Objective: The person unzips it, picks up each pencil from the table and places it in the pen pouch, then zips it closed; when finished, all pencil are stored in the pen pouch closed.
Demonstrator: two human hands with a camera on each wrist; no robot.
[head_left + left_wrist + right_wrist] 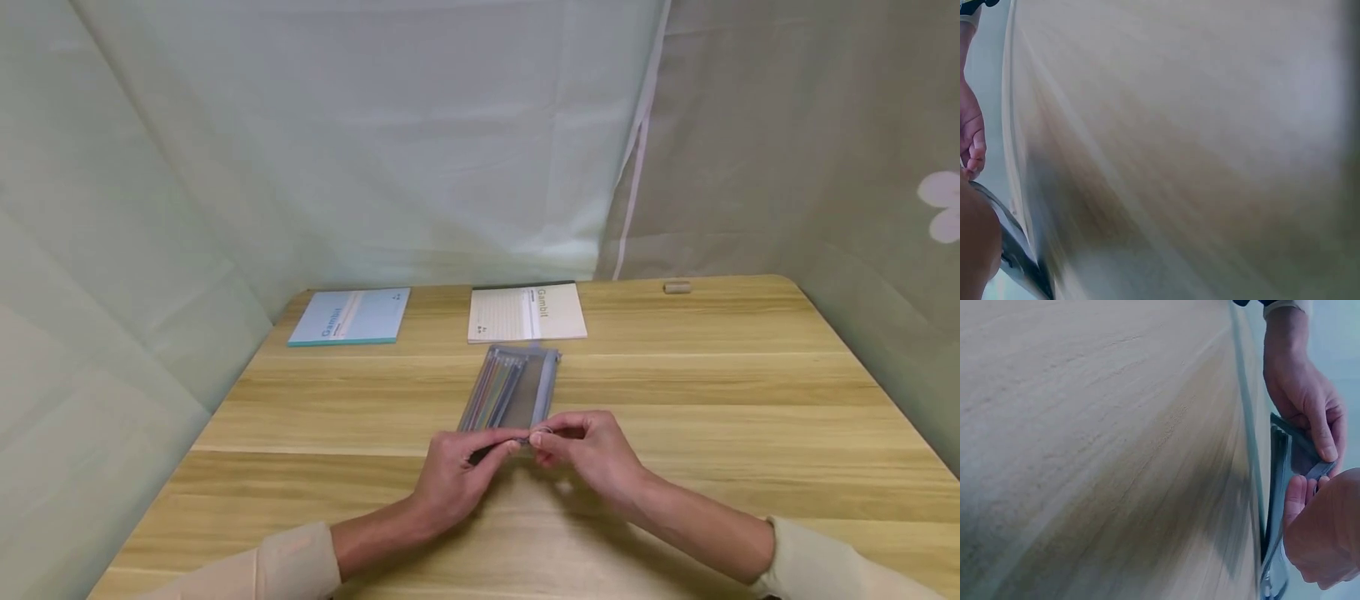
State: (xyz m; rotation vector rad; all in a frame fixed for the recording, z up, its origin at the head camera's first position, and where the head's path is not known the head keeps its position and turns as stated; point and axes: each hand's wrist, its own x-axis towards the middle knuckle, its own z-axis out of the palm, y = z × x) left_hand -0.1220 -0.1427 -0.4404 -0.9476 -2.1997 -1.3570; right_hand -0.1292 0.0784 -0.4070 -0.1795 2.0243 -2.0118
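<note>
A grey see-through zip pencil pouch [527, 392] has several pencils [495, 385] lying lengthwise along its left side. My left hand [457, 471] pinches the near edge of the pouch between thumb and fingers. Beside it, my right hand [596, 454] pinches the near right corner, where the pale zipper strip [546, 387] ends; the fingertips of both hands almost meet there. In the right wrist view the pouch [1279, 487] is lifted at this end, and the curled right fingers partly hide what they pinch.
Behind the pouch lies a cream notebook [528, 312], and a blue notebook [348, 317] is at the far left. A small brownish cylinder [677, 287] sits near the back right edge of the wooden table [735, 383]. Fabric curtains [390, 142] surround the table.
</note>
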